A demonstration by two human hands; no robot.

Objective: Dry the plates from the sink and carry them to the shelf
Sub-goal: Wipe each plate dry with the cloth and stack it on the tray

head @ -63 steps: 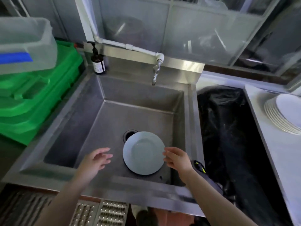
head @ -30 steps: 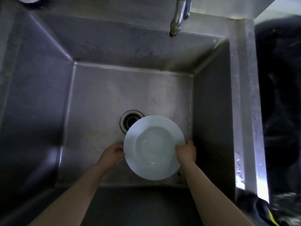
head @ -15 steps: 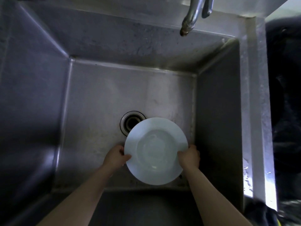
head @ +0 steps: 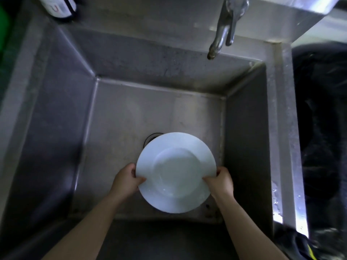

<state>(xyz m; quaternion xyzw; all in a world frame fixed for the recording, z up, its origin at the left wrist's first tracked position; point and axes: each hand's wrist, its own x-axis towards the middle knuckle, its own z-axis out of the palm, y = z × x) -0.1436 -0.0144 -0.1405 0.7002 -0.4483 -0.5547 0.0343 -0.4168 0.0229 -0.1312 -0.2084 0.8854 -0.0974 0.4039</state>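
A white plate (head: 175,172) sits in the lower middle of the frame, inside the steel sink (head: 56,128), held face up by both hands. The left hand (head: 126,180) grips its left rim, thumb laid over the top edge and the fingers (head: 131,168) curled round beneath. The right hand (head: 221,182) grips the right rim the same way, thumb on top and fingers tucked under the edge. The plate's far edge covers part of the round drain (head: 151,138) in the sink floor; whether the plate touches the floor or hangs just above it cannot be told. A little water glistens in the plate's well.

Above, in the upper right of the frame, a metal tap (head: 223,32) points down over the basin. A dark bottle with a white label (head: 59,7) stands on the sink's rim at the upper left. Black plastic sheeting (head: 323,119) fills the right side of the frame beyond the sink's wet right rim.
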